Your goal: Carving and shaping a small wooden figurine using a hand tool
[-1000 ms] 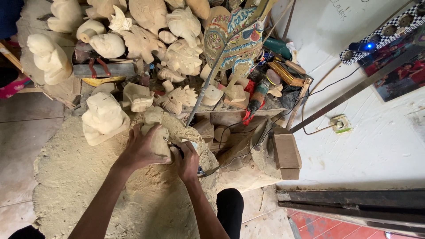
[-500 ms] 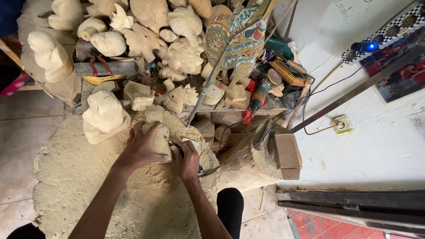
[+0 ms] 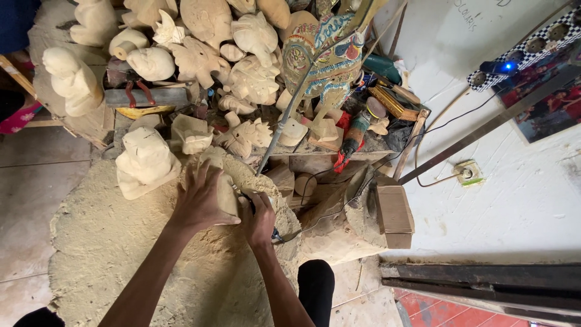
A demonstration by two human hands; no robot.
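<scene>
Left hand point(image 3: 203, 203) clamps the pale carving point(image 3: 225, 192) down on the sawdust mound point(image 3: 103, 242), steadying it. At its 3 o'clock, right hand point(image 3: 259, 218) closes on a small tool point(image 3: 275, 235). Unfinished figures point(image 3: 200, 54) crowd 12 o'clock.

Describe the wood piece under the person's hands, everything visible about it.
The pale wood carving is a light, unpainted, rough-shaped block, much like the unfinished figures stacked behind it. It sits on a mound of sawdust and is mostly hidden. The left hand spreads over its top and near side, fingers pressing down. The right hand is against its right side, closed on a small dark tool of which little shows. Its carved form cannot be made out.
</scene>
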